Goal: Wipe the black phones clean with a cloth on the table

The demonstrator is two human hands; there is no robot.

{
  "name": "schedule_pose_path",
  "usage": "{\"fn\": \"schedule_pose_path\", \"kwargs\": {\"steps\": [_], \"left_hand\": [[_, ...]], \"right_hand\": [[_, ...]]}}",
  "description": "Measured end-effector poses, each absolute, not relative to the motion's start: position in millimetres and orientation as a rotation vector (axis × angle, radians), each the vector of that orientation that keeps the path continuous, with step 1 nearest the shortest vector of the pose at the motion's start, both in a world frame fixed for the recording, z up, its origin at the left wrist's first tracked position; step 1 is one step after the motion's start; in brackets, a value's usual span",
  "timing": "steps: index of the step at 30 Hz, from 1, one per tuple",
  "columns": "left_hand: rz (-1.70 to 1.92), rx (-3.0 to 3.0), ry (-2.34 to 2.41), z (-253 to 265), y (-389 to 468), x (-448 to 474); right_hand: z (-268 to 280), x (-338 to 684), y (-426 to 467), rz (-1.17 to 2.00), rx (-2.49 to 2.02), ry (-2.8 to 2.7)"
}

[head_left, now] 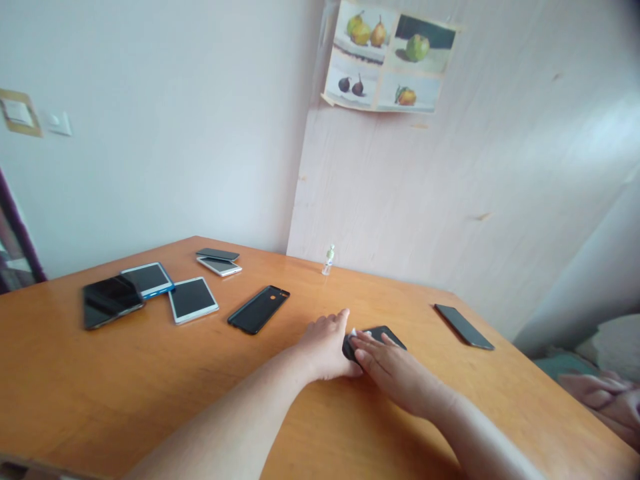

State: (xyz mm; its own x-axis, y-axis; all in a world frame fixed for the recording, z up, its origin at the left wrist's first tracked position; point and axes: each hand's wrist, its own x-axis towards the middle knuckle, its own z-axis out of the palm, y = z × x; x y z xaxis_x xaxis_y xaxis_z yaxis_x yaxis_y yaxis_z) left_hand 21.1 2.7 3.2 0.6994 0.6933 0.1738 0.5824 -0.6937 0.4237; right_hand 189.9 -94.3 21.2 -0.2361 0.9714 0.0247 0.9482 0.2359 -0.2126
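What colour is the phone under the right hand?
The phone is black where it is uncovered, seen best in the head view.

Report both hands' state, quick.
Left hand: against the flat black rectangular phone-like device's left end; grip cannot be told.
Right hand: open, fingers extended over the device, small white tissue-like scrap at their tips.

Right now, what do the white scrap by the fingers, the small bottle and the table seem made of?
White scrap: perhaps tissue or cloth, matte; only crumpled edges show.
Small bottle: probably glossy plastic or glass, partly transparent.
Table: likely varnished wood or veneer; sheen, faint grain.
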Motion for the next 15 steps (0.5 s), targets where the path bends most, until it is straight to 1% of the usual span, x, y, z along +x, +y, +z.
{"fn": "schedule_pose_path", "kwargs": {"steps": [3, 6, 9, 12, 14, 15], "left_hand": [[0.448, 2.567, 1.000, 5, 2, 21], [0.462, 2.572, 0.994, 6, 1, 21], [0.469, 2.574, 0.997, 7, 1, 21], [0.472, 2.597, 0.983, 7, 2, 21], [0.483, 2.607, 0.982, 6, 2, 21], [0.489, 2.606, 0.991, 6, 2, 21]], "right_hand": [[6, 225, -81, 0.015, -2.107, -2.230], [3, 237, -77, -0.045, -2.137, -2.246], [15, 210, -88, 0.083, -1.975, -2.258], [30, 178, -103, 0.349, -1.700, -2.342], [33, 173, -106, 0.388, -1.662, -2.345], [31, 178, -104, 0.356, -1.712, -2.318]]}}
